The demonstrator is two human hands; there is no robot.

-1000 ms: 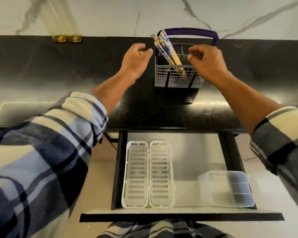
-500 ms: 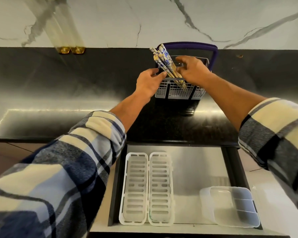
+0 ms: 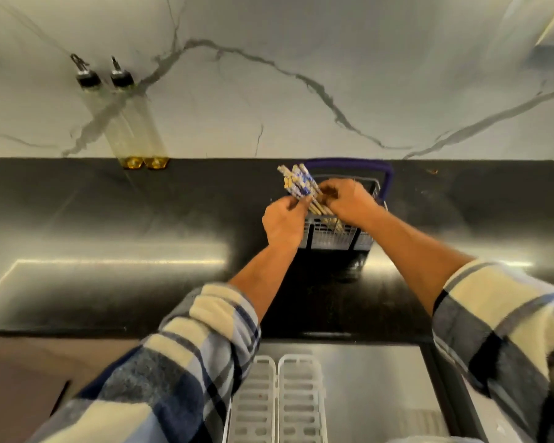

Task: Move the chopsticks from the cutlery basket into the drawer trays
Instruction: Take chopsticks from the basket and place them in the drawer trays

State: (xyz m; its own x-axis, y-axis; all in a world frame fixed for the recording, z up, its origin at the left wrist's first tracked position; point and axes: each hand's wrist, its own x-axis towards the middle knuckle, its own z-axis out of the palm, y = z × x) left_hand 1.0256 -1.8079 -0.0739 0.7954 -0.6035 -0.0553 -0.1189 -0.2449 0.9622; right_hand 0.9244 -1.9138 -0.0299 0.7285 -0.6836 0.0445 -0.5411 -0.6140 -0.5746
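our left hand has its fingers curled around the lower part of the chopsticks, and our right hand pinches the same bundle from the other side, thumb and fingertips pressed together on the sticks; exactly how many each hand holds we cannot tell. the chopsticks, blue and white patterned at the top, stand tilted to the left in the left part of the cutlery basket, their lower ends still inside it. the grey mesh basket with its purple handle sits on the black countertop, near the back edge. half a second ago our left hand only rested at the basket's front corner and the right reached over the rim; now both have closed on the bundle, and our view has tipped upward, so more wall shows and less drawer. below the counter the open drawer shows two white slotted trays side by side, touching, partly hidden by our plaid left sleeve. behind the counter rises a white marble wall with grey veins, and two clear bottles with dark pour spouts stand against it at the left, amber liquid at their bases.
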